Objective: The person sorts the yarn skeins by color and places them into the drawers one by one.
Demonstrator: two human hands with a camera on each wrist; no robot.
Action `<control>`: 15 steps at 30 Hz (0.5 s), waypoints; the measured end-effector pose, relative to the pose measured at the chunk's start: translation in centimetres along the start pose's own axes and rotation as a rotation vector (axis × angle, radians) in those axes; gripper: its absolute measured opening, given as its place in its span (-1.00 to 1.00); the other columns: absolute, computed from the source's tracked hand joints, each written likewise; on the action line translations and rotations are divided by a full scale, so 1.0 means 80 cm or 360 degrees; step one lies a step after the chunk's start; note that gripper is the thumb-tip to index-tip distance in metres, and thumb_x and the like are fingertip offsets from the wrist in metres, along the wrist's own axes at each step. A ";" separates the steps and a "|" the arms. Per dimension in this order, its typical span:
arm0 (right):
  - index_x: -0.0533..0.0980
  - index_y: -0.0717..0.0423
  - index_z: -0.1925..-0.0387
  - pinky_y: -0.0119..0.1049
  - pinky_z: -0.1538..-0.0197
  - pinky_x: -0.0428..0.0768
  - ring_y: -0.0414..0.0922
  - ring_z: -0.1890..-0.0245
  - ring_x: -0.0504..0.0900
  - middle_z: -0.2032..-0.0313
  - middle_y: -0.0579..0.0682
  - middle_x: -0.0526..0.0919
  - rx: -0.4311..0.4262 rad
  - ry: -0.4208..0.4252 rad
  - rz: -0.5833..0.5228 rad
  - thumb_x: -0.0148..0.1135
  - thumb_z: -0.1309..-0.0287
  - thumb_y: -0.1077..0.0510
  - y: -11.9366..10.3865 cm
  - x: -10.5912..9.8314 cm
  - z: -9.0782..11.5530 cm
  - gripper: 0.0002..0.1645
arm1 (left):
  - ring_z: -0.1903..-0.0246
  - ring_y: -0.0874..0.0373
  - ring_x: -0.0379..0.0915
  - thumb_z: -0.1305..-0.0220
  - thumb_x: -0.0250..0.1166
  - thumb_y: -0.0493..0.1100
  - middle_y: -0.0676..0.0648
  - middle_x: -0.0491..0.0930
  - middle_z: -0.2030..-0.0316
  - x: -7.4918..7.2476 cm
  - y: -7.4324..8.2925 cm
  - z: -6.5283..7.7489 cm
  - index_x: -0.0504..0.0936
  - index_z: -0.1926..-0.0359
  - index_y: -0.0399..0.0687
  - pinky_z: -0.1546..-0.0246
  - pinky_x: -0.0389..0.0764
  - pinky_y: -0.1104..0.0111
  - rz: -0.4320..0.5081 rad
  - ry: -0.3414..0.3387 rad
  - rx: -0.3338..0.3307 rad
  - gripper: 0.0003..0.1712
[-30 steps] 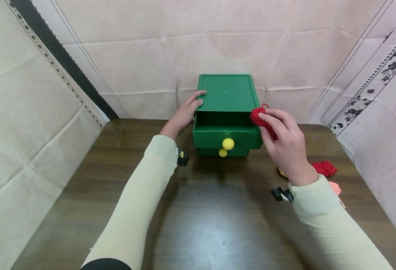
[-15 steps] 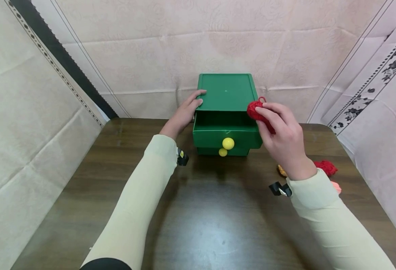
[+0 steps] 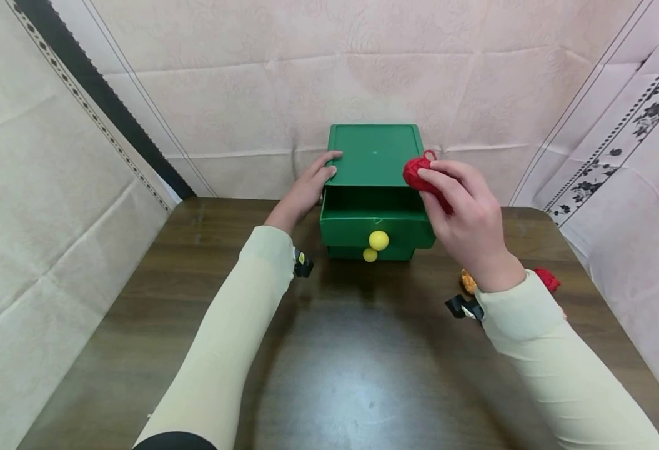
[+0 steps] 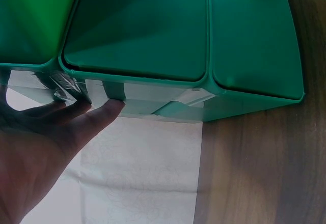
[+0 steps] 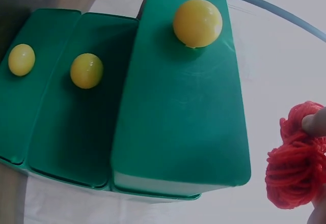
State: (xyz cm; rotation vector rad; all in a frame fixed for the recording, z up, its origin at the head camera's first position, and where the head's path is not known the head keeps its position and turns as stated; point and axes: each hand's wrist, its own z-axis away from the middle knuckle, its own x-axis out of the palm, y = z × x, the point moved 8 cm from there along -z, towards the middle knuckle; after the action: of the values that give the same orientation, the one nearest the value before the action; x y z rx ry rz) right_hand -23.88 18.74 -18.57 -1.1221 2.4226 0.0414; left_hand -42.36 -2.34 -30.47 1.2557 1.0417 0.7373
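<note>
A green plastic drawer cabinet (image 3: 374,147) stands at the back of the table, its top drawer (image 3: 348,232) pulled out. That drawer has a round yellow knob (image 5: 197,23). My left hand (image 3: 305,190) rests against the cabinet's left side, its fingertips touching the taped wall in the left wrist view. At the cabinet's right, my right hand (image 3: 466,215) pinches a skein of red yarn (image 3: 416,175) between thumb and fingers, above the drawer's right edge. A small loop of yarn sticks up from the skein. The right wrist view shows the skein (image 5: 293,168) tied at its middle.
Right of the cabinet on the brown table (image 3: 329,375) lie another red yarn bundle (image 3: 548,279) and a small orange-yellow item (image 3: 468,282), both partly behind the right forearm. Pale cloth (image 3: 363,75) hangs behind and at the sides. Lower drawers with yellow knobs (image 5: 86,71) are pushed in.
My right hand has moved up and to the left with the red yarn, from the drawer's right edge to above it. My left hand stays against the cabinet.
</note>
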 end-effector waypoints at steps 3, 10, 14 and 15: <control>0.61 0.16 0.01 0.07 -0.10 0.56 0.09 -0.11 0.53 -0.06 0.18 0.58 -0.0012 -0.0007 -0.0016 0.41 0.01 0.38 -0.002 0.002 -0.004 -0.55 | -0.33 -0.04 0.22 -0.52 -0.18 0.14 0.06 -0.01 -0.49 0.002 0.002 0.003 0.17 -0.41 0.51 -0.18 0.42 -0.07 0.0022 -0.0020 -0.0013 -0.52; 0.61 0.17 0.00 0.06 -0.11 0.56 0.07 -0.12 0.53 -0.07 0.17 0.58 0.0013 -0.0014 -0.0019 0.42 0.01 0.37 0.000 0.001 -0.018 -0.55 | -0.35 -0.04 0.19 -0.54 -0.20 0.06 0.00 -0.02 -0.50 0.006 0.022 0.020 0.14 -0.45 0.36 -0.21 0.40 -0.05 0.0023 -0.0039 -0.0035 -0.49; 0.61 0.15 0.00 0.08 -0.09 0.57 0.07 -0.12 0.52 -0.08 0.16 0.58 0.0027 -0.0050 -0.0032 0.42 0.01 0.36 0.001 0.003 -0.023 -0.54 | -0.36 -0.03 0.17 -0.54 -0.20 0.04 0.01 -0.02 -0.50 0.006 0.027 0.022 0.14 -0.45 0.34 -0.22 0.39 -0.04 0.0003 -0.0033 -0.0029 -0.49; 0.61 0.14 0.00 0.09 -0.09 0.57 0.07 -0.11 0.53 -0.08 0.16 0.59 0.0024 -0.0063 -0.0038 0.42 0.00 0.36 0.001 0.004 -0.023 -0.55 | -0.37 -0.04 0.16 -0.54 -0.20 0.04 0.01 -0.03 -0.50 0.006 0.027 0.022 0.14 -0.45 0.34 -0.23 0.39 -0.05 0.0001 -0.0034 -0.0028 -0.49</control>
State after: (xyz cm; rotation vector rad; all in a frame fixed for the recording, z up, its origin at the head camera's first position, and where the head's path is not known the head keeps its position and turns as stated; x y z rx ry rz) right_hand -24.85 18.16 -17.03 -1.1327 2.3706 0.0373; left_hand -40.33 -2.15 -28.47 1.2465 1.0155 0.7310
